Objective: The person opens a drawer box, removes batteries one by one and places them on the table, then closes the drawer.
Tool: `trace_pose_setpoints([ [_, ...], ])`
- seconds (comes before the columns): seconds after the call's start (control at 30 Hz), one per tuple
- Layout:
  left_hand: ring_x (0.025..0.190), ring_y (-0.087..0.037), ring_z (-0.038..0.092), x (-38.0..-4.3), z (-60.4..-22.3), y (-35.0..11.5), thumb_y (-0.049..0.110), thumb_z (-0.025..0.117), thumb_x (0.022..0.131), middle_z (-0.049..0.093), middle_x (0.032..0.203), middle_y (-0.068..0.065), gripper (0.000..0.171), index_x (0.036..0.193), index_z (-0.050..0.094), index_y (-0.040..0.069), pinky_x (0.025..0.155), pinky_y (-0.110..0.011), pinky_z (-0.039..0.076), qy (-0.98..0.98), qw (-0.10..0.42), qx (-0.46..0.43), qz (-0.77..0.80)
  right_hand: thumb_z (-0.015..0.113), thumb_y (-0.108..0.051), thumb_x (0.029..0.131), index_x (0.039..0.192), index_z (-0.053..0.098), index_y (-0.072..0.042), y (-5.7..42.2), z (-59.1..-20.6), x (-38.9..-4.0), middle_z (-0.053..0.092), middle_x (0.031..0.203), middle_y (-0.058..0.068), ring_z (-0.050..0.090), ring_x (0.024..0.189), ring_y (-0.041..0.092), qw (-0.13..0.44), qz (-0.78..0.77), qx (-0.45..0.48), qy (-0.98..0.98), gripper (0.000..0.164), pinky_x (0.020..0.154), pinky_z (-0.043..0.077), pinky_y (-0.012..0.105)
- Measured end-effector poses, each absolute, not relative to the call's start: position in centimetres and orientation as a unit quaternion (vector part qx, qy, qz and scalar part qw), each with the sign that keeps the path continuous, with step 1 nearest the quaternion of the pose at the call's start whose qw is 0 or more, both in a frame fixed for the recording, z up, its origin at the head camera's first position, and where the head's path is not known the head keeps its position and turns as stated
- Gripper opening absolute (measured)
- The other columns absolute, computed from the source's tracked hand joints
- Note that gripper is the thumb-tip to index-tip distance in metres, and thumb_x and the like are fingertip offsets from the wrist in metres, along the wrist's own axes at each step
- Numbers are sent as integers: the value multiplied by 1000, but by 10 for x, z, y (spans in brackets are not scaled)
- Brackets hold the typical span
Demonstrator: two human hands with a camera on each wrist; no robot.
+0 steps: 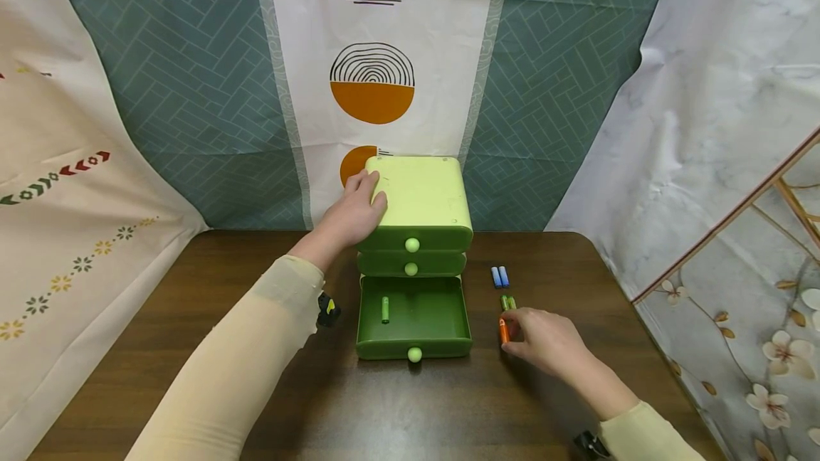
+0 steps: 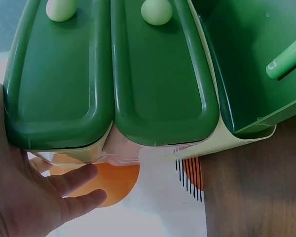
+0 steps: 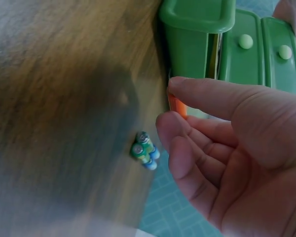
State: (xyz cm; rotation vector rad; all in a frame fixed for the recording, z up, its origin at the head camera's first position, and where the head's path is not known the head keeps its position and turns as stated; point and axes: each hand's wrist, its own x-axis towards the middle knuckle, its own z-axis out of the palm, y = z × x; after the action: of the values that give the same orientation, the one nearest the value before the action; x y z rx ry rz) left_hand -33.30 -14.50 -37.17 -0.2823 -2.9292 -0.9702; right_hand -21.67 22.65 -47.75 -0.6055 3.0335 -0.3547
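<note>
A small drawer cabinet with a pale yellow-green top and green drawers stands on the table. My left hand rests against its upper left edge, fingers extended along the side and thumb on the top. The bottom drawer is pulled out, and one green battery lies inside near its left wall. To the right of the drawer, my right hand pinches an orange battery between thumb and fingers, low over the table. Two green batteries lie just beyond the fingertips.
Behind the green pair, two blue batteries lie side by side. The two upper drawers are closed, each with a round knob. Patterned cloth hangs behind the brown table and along both sides.
</note>
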Motion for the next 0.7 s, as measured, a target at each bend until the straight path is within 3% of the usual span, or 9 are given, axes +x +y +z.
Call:
trace_pose_setpoints([
  [0.7,168,-38,18,-331,-370,-144,47,27,116,2,184,-12,72,179,15,15,130,-59,27,-945,21,-91,-313,96,-27,85,112,79,-17,240,-496,-217,65,84,-11,57,73,10,43,-105,-181,977,34,64,52,39],
])
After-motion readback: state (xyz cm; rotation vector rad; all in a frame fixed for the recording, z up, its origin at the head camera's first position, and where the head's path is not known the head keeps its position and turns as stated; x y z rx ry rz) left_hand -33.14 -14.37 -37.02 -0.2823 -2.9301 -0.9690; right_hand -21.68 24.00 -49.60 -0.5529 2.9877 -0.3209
